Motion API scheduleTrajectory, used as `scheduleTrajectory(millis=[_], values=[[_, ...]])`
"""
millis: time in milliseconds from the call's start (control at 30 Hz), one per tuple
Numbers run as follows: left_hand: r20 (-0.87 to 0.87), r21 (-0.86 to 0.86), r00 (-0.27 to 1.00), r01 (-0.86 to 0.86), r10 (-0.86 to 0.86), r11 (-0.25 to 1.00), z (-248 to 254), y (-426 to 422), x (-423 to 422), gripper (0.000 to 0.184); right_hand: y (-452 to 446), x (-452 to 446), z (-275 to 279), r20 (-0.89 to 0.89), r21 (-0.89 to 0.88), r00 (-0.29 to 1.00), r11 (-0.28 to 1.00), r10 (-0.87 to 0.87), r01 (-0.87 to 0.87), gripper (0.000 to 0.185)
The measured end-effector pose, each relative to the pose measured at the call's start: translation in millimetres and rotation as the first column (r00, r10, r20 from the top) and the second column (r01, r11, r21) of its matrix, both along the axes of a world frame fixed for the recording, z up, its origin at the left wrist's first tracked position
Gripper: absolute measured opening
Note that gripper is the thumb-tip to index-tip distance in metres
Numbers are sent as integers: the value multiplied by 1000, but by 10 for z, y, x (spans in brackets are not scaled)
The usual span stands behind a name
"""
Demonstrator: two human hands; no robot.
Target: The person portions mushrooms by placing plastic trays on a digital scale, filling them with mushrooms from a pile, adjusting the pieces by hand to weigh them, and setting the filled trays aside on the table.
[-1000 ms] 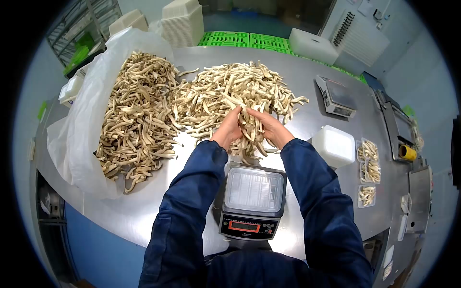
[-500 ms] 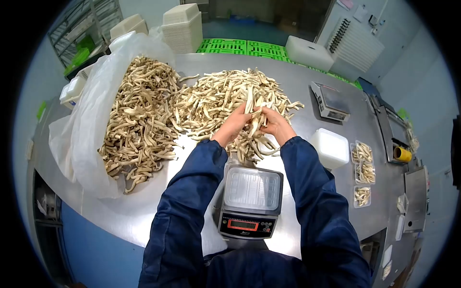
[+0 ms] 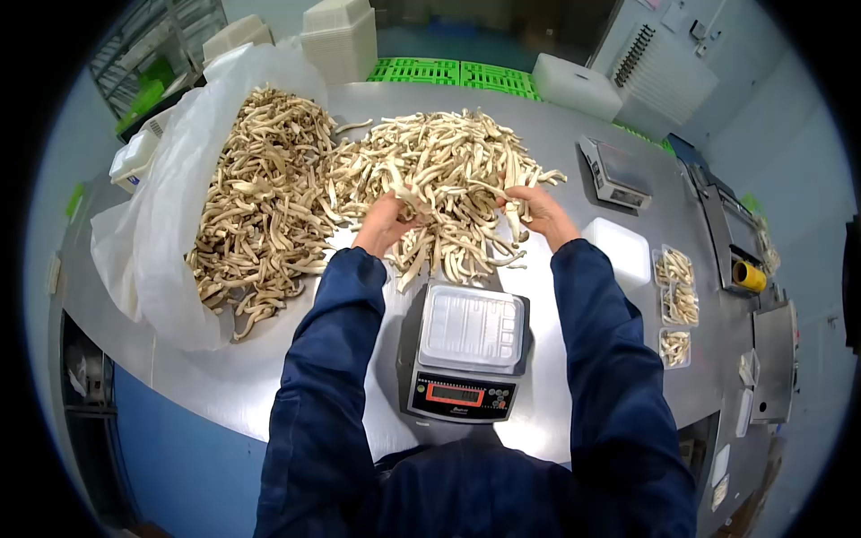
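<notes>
My left hand (image 3: 384,224) is closed around pale, long-stemmed mushrooms at the near left side of the sorted-looking pale mushroom pile (image 3: 448,157). On the pile's right side, my right hand (image 3: 544,215) pinches a few more mushrooms (image 3: 512,215) between thumb and fingers. Some fingertips are hidden behind the stems. Between my forearms stands a digital scale (image 3: 460,396), and a clear plastic tray (image 3: 473,327) rests on its platform with no mushrooms in it.
Left of the pale pile, browner mushrooms (image 3: 265,197) spill from a large plastic bag (image 3: 161,224). To the right are stacked white trays (image 3: 619,254), filled mushroom trays (image 3: 675,346) and a second scale (image 3: 619,173). Green crates (image 3: 417,71) line the far edge.
My hands have moved apart, left hand leftward and right hand slightly right, each with mushrooms. The bunch that was between them is now split or lowered onto the pile. The view has shifted slightly.
</notes>
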State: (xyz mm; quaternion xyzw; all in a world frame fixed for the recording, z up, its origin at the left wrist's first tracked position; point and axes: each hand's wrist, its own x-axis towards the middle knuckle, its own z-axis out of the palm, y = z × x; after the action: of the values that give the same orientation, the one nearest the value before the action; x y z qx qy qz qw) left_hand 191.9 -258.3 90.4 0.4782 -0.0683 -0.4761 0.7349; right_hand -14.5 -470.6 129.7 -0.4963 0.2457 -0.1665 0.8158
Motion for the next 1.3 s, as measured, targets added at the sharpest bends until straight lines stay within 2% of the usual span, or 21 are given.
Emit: scheduleTrajectory(millis=[100, 167, 200, 233, 300, 400, 500, 533, 567, 633, 667, 767, 800, 833, 900, 967, 1033, 1067, 1167, 1233, 1300], values=[[6, 78, 999, -40, 40, 996, -140, 219, 86, 36, 122, -183, 284, -48, -78, 991, 989, 122, -125, 41], [2, 86, 993, -116, 116, 990, -212, 337, 89, 22, 263, -326, 510, -38, -138, 960, 950, 277, -280, 44], [27, 78, 995, -94, 93, 992, -148, 439, 30, 22, 336, -389, 598, -113, -176, 949, 934, 294, -310, 46], [-5, 142, 996, -91, 93, 986, -65, 511, -20, 40, 479, -461, 734, -125, -213, 930, 907, 345, -364, 46], [4, 104, 1000, -22, 22, 994, -344, 587, 71, 43, 819, -590, 943, -147, -294, 885, 835, 441, -465, 48], [-23, 98, 998, 67, -65, 993, -514, 701, 66, 47, 1053, -708, 796, -315, -420, 735, 606, 600, -675, 49], [130, 381, 962, 175, -240, 908, -1, 828, -284, 54, 1332, -769, 714, -500, -452, 608, 414, 617, -790, 37], [175, 454, 905, 276, -388, 847, 3, 844, -294, 63, 1381, -761, 628, -521, -460, 584, 372, 622, -806, 35], [273, 496, 885, 206, -377, 844, -3, 862, -345, 62, 1415, -774, 499, -495, -540, 613, 335, 616, -772, 33], [461, 553, 811, 55, -360, 832, 128, 921, -552, 63, 1490, -763, 456, -563, -598, 613, 238, 554, -765, 32], [565, 539, 707, 73, -425, 839, 114, 946, -543, 72, 1500, -741, 474, -629, -614, 590, 142, 506, -777, 35], [556, 377, 695, 279, -456, 883, 205, 1095, -724, 67, 1452, -693, 455, -584, -550, 641, 337, 498, -764, 39], [510, 323, 734, 320, -449, 891, 255, 1134, -821, 67, 1427, -667, 459, -561, -530, 636, 361, 530, -768, 42], [498, 335, 721, 353, -482, 874, 256, 1168, -869, 65, 1428, -683, 473, -501, -573, 694, 402, 517, -714, 40], [481, 313, 740, 356, -470, 881, 241, 1237, -987, 63, 1433, -712, 587, -533, -592, 706, 391, 467, -705, 39], [535, 298, 713, 344, -454, 890, 184, 1323, -1031, 58, 1391, -766, 669, -489, -624, 763, 442, 423, -645, 38], [581, 260, 693, 341, -428, 904, 233, 1464, -1081, 56, 1322, -938, 703, -359, -757, 880, 454, 312, -470, 35], [592, 276, 685, 322, -424, 906, 218, 1539, -1085, 53, 1300, -1045, 752, -375, -771, 895, 455, 242, -446, 33], [656, 363, 608, 266, -447, 893, 225, 1840, -1255, 57, 1348, -1456, 704, -377, -835, 926, 430, 10, -344, 29], [644, 463, 546, 280, -536, 841, 179, 2024, -1398, 70, 1425, -1735, 568, -391, -854, 914, 411, -105, -318, 27], [626, 452, 587, 264, -514, 852, 142, 2115, -1569, 58, 1524, -1950, 413, -442, -843, 881, 413, -170, -344, 26]])
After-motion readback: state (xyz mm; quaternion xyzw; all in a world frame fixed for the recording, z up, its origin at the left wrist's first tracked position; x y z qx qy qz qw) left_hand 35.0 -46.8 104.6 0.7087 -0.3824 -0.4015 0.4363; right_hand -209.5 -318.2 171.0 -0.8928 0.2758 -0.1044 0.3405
